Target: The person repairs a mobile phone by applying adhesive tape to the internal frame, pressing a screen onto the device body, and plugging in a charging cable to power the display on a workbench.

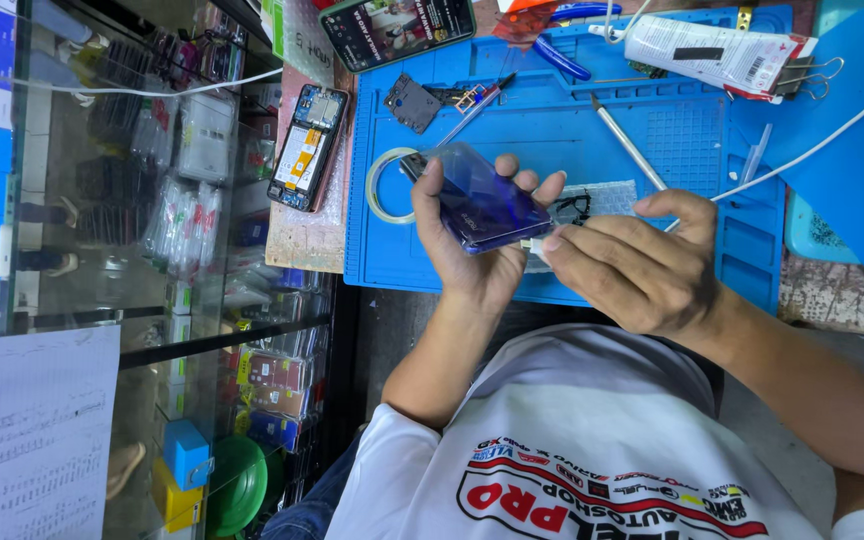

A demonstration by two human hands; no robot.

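Phones three: blue phone [482,205] in left hand [472,250], right hand [632,265] touching.

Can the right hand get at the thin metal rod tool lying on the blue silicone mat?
Probably yes. The right hand sits just below the thin metal rod tool, with bare blue silicone mat between, though its fingers pinch at the glossy blue phone.

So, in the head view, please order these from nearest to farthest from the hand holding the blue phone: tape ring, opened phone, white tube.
From the left hand, which holds the blue phone:
1. Tape ring, beside the fingers, on the blue mat.
2. Opened phone, off the mat's edge.
3. White tube, at the mat's far corner.
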